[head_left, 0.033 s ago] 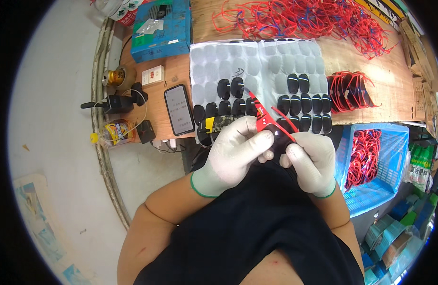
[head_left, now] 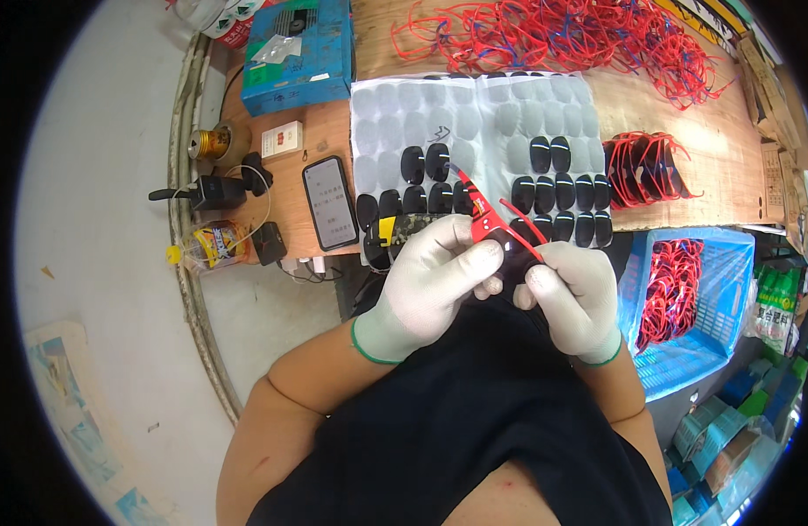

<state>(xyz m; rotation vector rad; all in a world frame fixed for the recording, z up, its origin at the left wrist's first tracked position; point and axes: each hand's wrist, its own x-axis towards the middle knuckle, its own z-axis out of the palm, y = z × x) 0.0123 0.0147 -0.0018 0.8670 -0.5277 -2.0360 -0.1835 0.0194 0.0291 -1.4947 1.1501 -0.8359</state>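
Observation:
My left hand (head_left: 441,276), in a white glove with a green cuff, pinches red sunglasses (head_left: 484,219) at one side of the frame. My right hand (head_left: 575,294), gloved alike, closes its thumb and fingers on the other end of the same frame. A dark lens (head_left: 517,254) shows between the two hands; its lower part is hidden by the fingers. Just beyond the hands lies a pale sheet of lens-shaped pockets (head_left: 506,118), with rows of loose dark lenses (head_left: 564,190) on it. A patterned band with a yellow patch (head_left: 408,229) lies by my left hand.
Red frames (head_left: 553,39) are heaped at the back. Finished-looking red glasses (head_left: 649,168) stand in a row at right. More fill a blue crate (head_left: 728,298) beside the table. At left are a phone (head_left: 331,202), a small box (head_left: 282,138) and a blue case (head_left: 298,66).
My right hand has shifted very slightly left with the end of the frame, and a little more of the dark lens shows. My left hand is nearly still.

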